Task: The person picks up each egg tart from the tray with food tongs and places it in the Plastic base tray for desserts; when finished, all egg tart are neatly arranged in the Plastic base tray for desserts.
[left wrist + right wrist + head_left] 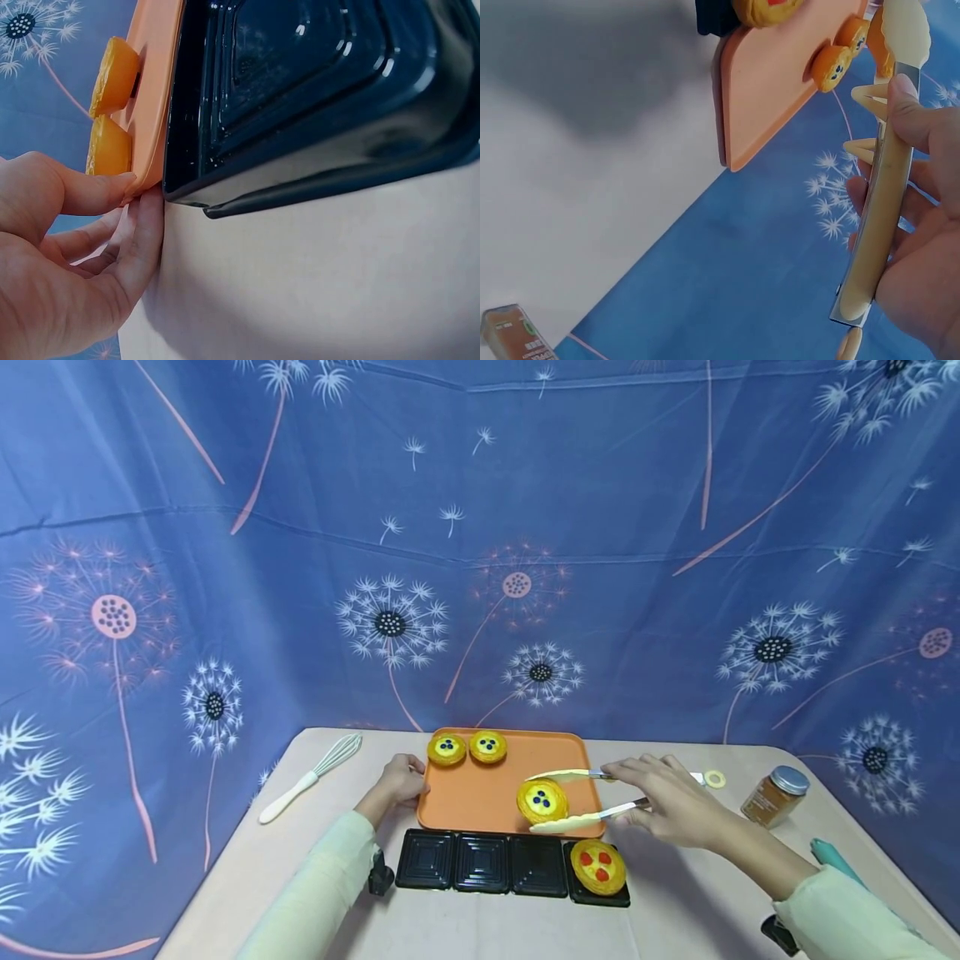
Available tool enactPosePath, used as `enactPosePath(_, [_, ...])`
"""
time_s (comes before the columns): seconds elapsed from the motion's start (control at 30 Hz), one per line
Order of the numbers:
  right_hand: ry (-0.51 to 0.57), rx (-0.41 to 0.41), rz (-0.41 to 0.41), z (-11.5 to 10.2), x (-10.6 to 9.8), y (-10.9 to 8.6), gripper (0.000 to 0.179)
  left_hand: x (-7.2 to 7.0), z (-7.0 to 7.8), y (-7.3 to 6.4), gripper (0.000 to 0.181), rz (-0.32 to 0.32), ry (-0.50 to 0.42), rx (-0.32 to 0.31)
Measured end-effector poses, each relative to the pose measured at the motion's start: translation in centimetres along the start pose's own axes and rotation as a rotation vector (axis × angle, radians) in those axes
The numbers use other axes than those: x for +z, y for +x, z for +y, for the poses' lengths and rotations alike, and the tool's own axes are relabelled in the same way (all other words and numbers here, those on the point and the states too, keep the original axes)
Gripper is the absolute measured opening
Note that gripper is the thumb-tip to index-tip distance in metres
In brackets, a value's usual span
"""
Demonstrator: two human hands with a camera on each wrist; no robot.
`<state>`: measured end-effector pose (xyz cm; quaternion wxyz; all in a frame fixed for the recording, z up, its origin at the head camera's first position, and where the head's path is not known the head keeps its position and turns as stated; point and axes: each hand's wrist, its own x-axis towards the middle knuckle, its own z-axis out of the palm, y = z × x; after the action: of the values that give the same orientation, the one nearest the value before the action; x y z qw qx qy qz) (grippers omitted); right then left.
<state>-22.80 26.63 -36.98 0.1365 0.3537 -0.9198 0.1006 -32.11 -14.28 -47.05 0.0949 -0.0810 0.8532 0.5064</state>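
My left hand holds the left edge of an orange tray; in the left wrist view the thumb lies at the rim with the fingers beneath. In my right hand is a pair of food tongs with cream-coloured tips. Between those tips sits an egg tart with blue dots, over the tray's front right part. Two more blue-dotted tarts, one at the far left corner and one beside it, rest on the tray. A red-topped tart occupies the rightmost compartment of a black plastic container.
The black container's row of square compartments runs along the tray's front edge. A whisk lies to the left. On the right stand a brown jar with a grey lid and, nearer, a teal object. A patterned blue cloth hangs behind the table.
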Motion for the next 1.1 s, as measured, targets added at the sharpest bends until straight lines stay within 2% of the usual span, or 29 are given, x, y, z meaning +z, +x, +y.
enactPosePath(0.27, [-0.008, -0.023, 0.005, -0.8, 0.4, -1.0, 0.070, -0.3, 0.2, -0.3, 0.023, -0.009, -0.051, 0.007])
enactPosePath(0.43, [0.025, -0.010, -0.015, -1.2, 0.6, -1.3, 0.067, -0.6, 0.4, -0.3, 0.023, -0.012, -0.063, 0.015])
enactPosePath(0.67, [0.054, -0.014, -0.067, -1.7, 1.5, -2.0, 0.063, -0.3, 0.0, 0.1, 0.024, -0.005, -0.053, 0.006])
enactPosePath(0.9, [0.064, -0.016, -0.105, -1.9, 2.8, -2.3, 0.063, -0.1, 0.0, -0.1, 0.024, -0.006, -0.050, 0.006])
enactPosePath(1.1, [0.053, -0.014, -0.112, -1.8, 3.2, -2.5, 0.062, 0.0, 0.0, 0.0, 0.024, -0.009, -0.047, 0.002])
